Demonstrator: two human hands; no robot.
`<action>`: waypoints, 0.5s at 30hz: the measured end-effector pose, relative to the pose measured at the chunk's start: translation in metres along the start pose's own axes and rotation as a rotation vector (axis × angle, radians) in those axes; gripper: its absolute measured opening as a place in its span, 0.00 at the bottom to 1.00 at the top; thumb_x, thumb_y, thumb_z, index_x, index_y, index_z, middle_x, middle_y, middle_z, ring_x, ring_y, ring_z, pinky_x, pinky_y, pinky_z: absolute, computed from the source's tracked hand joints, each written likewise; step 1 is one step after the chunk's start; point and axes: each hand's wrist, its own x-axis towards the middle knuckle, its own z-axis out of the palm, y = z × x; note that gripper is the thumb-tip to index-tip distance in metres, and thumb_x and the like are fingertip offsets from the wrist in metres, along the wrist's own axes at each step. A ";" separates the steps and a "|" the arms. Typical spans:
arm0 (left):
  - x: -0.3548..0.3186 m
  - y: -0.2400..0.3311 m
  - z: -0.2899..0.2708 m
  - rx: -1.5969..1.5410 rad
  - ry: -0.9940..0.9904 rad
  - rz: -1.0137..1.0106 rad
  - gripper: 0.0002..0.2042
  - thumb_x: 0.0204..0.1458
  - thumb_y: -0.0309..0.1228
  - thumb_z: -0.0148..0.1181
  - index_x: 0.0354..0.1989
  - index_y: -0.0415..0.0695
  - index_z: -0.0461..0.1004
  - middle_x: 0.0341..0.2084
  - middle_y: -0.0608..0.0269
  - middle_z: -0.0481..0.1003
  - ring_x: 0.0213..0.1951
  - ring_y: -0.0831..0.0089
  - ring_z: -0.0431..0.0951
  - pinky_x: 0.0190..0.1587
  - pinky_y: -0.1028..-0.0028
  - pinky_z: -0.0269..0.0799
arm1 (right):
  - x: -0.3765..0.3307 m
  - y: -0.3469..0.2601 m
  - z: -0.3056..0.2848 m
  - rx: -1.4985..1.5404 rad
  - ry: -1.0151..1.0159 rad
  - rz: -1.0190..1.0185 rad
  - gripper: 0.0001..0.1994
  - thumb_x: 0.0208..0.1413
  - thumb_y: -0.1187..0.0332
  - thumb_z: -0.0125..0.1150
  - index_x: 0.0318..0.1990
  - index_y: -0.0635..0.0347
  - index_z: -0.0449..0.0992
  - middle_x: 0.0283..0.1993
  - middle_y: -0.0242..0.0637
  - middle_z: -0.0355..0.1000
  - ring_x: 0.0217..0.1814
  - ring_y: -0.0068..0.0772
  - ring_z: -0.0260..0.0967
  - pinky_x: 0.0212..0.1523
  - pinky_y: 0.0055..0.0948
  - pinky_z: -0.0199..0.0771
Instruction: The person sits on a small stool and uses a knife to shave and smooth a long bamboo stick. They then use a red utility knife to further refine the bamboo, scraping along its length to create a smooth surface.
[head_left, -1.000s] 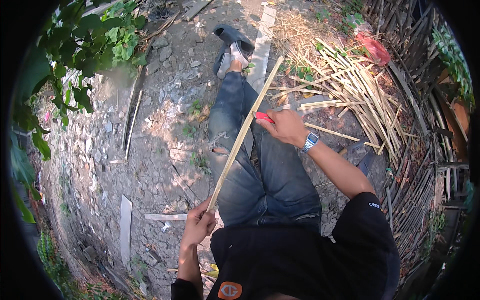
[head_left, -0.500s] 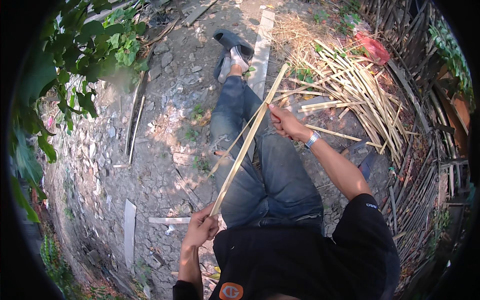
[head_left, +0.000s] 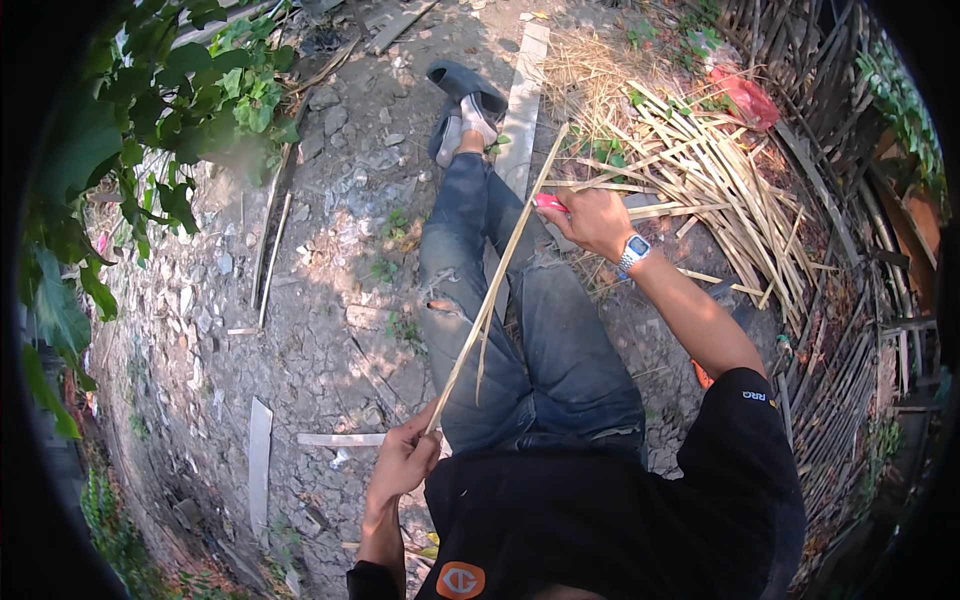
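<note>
My left hand (head_left: 405, 460) is closed round the lower end of a long, pale bamboo strip (head_left: 492, 290), near my hip. The strip slants up and away across my thighs, its narrow edge facing up. From it dangles a thin sliver (head_left: 481, 365), over my left thigh. Closed round a small pink-red tool (head_left: 549, 203), my right hand (head_left: 592, 222) is beside the strip's upper part. The tool's tip meets or nearly meets the strip; its blade, if any, is too small to make out.
A heap of bamboo strips (head_left: 735, 200) lies on the ground to the right, with straw-like shavings (head_left: 590, 75) beyond it. A grey plank (head_left: 522, 110) lies past my knees. Leafy vines (head_left: 170, 110) hang at the left; a stick fence (head_left: 830, 390) borders the right.
The strip has turned from its broad face to its narrow edge. My right hand has shifted slightly right and away, showing the pink-red tool. The sliver now hangs lower and closer to the strip.
</note>
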 end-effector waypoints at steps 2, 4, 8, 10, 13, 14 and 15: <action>-0.002 0.004 -0.002 0.042 0.004 0.002 0.26 0.61 0.19 0.47 0.71 0.41 0.64 0.16 0.76 0.64 0.17 0.87 0.62 0.21 0.81 0.58 | 0.000 -0.007 0.005 0.061 -0.084 0.101 0.29 0.64 0.38 0.51 0.33 0.57 0.82 0.20 0.46 0.75 0.25 0.47 0.77 0.27 0.43 0.74; -0.002 0.003 -0.006 0.056 -0.004 0.015 0.27 0.61 0.18 0.47 0.71 0.40 0.64 0.15 0.76 0.63 0.17 0.87 0.62 0.20 0.81 0.58 | -0.001 -0.012 0.015 0.181 -0.116 0.177 0.30 0.65 0.38 0.50 0.32 0.59 0.81 0.22 0.48 0.76 0.27 0.46 0.77 0.28 0.42 0.74; -0.005 -0.010 -0.015 -0.066 -0.013 -0.003 0.27 0.60 0.17 0.47 0.70 0.38 0.64 0.15 0.75 0.63 0.15 0.86 0.61 0.18 0.81 0.56 | -0.005 -0.014 0.040 0.948 -0.439 0.576 0.34 0.65 0.36 0.49 0.31 0.63 0.80 0.22 0.52 0.73 0.26 0.51 0.74 0.29 0.44 0.69; -0.008 -0.019 -0.019 -0.135 -0.013 -0.021 0.27 0.59 0.17 0.47 0.70 0.37 0.64 0.15 0.75 0.62 0.14 0.86 0.60 0.17 0.80 0.56 | -0.010 -0.008 0.048 1.196 -0.515 0.647 0.33 0.64 0.36 0.50 0.31 0.63 0.81 0.22 0.51 0.73 0.25 0.51 0.74 0.29 0.45 0.69; -0.014 -0.030 -0.024 -0.148 -0.001 -0.028 0.28 0.59 0.17 0.47 0.71 0.38 0.64 0.15 0.75 0.62 0.15 0.86 0.60 0.18 0.80 0.56 | -0.007 -0.020 0.024 0.650 -0.380 0.354 0.31 0.65 0.38 0.51 0.32 0.60 0.82 0.21 0.48 0.74 0.24 0.49 0.75 0.28 0.44 0.69; -0.016 -0.033 -0.025 -0.121 -0.005 -0.036 0.28 0.59 0.17 0.47 0.71 0.39 0.63 0.15 0.75 0.63 0.15 0.86 0.60 0.19 0.80 0.56 | -0.005 -0.024 0.009 0.327 -0.283 0.208 0.29 0.65 0.39 0.51 0.32 0.58 0.82 0.21 0.46 0.74 0.24 0.48 0.75 0.27 0.43 0.70; -0.017 -0.034 -0.026 -0.093 -0.008 -0.041 0.28 0.60 0.17 0.46 0.72 0.40 0.63 0.15 0.76 0.63 0.16 0.87 0.60 0.20 0.81 0.57 | -0.004 -0.022 0.002 0.259 -0.248 0.142 0.29 0.64 0.39 0.52 0.33 0.57 0.82 0.21 0.45 0.75 0.25 0.48 0.75 0.27 0.44 0.71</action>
